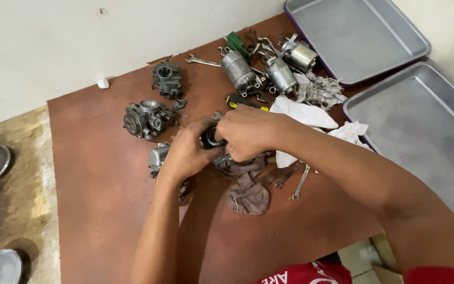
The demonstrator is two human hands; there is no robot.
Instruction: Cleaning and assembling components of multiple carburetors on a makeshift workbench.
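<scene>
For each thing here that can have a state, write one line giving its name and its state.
Left hand: closed on the metal part.
Right hand: closed on the metal part.
Metal part: held above the board.
Upper tray: empty.
Lower tray: empty.
Brown rag: crumpled.

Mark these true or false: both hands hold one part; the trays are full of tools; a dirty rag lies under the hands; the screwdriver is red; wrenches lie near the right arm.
1. Both hands, left hand and right hand, hold one dark metal part: true.
2. The metal trays are full: false, both show bare.
3. A brown rag lies below the hands: true.
4. The screwdriver is red: false, yellow and black.
5. Wrenches lie by the right arm: true.
</scene>
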